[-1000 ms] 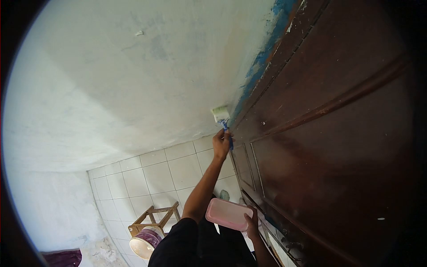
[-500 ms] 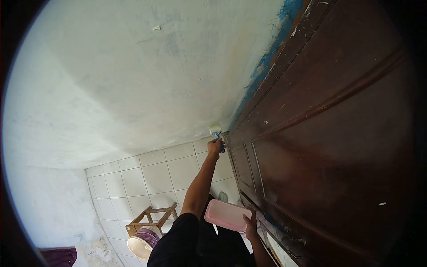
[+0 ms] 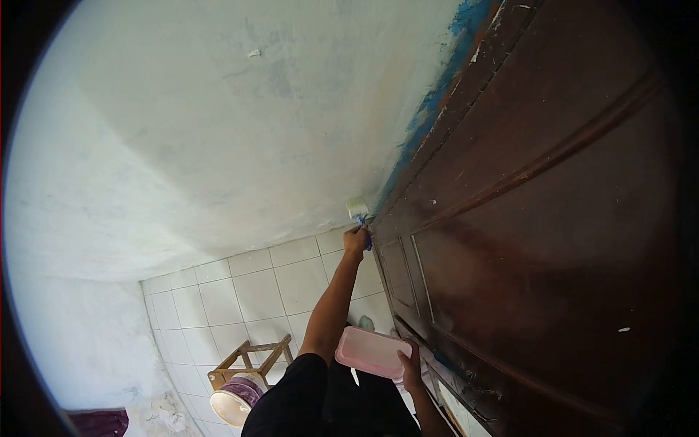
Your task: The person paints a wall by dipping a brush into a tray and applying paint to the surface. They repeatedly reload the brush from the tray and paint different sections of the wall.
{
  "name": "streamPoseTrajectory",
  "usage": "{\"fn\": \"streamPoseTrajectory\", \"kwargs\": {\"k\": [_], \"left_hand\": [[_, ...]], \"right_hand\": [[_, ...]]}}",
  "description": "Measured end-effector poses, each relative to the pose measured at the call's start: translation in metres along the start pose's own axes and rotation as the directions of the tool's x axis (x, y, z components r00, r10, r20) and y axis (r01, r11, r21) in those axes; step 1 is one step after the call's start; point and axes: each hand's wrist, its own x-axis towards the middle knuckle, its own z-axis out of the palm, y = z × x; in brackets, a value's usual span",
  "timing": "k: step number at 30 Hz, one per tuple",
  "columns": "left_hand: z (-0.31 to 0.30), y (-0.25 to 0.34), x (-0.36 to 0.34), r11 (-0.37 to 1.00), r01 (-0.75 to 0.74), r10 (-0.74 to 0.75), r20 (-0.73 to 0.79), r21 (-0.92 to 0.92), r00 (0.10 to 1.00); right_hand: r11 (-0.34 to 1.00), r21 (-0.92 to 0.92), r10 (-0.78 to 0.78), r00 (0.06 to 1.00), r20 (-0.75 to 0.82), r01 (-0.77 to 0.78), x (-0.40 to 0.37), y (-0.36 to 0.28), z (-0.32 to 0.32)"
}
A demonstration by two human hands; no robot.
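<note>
My left hand (image 3: 355, 241) is closed round the blue handle of a paint roller (image 3: 357, 208), whose pale head rests against the lower part of the white wall (image 3: 240, 131), beside the dark door. Nearer to my body, my right hand (image 3: 411, 364) grips the right end of a pink plastic container (image 3: 373, 352), with the thumb over its rim. Pale contents show inside the container.
A dark brown wooden door (image 3: 539, 240) fills the right side, with a blue strip (image 3: 429, 102) along its frame. On the tiled floor (image 3: 255, 291) stand a wooden stool (image 3: 251, 357) and a bucket (image 3: 237, 400). Purple cloth (image 3: 102, 422) shows at the lower left.
The roller and my left hand have moved slightly to the right, closer to the door frame. My right hand and the container have hardly moved.
</note>
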Motion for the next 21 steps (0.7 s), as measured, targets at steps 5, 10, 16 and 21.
{"fn": "streamPoseTrajectory", "kwargs": {"k": [5, 10, 16, 21], "left_hand": [[0.0, 0.012, -0.029, 0.982, -0.184, 0.185, 0.052, -0.032, 0.981], [0.007, 0.019, -0.044, 0.893, -0.449, 0.449, 0.029, 0.022, 0.893], [-0.011, -0.01, 0.001, 0.983, 0.099, -0.105, -0.033, -0.153, 0.994], [-0.012, 0.023, -0.037, 0.977, -0.132, 0.144, 0.063, -0.166, 0.988]], "right_hand": [[0.999, 0.031, 0.017, 1.0, -0.014, -0.017, -0.002, 0.006, 0.002], [0.999, -0.047, -0.002, 1.0, 0.014, 0.003, -0.001, -0.012, 0.006], [1.0, 0.003, 0.02, 1.0, -0.007, -0.02, 0.0, -0.007, 0.006], [1.0, -0.027, 0.01, 1.0, 0.0, -0.01, 0.001, -0.001, 0.003]]}}
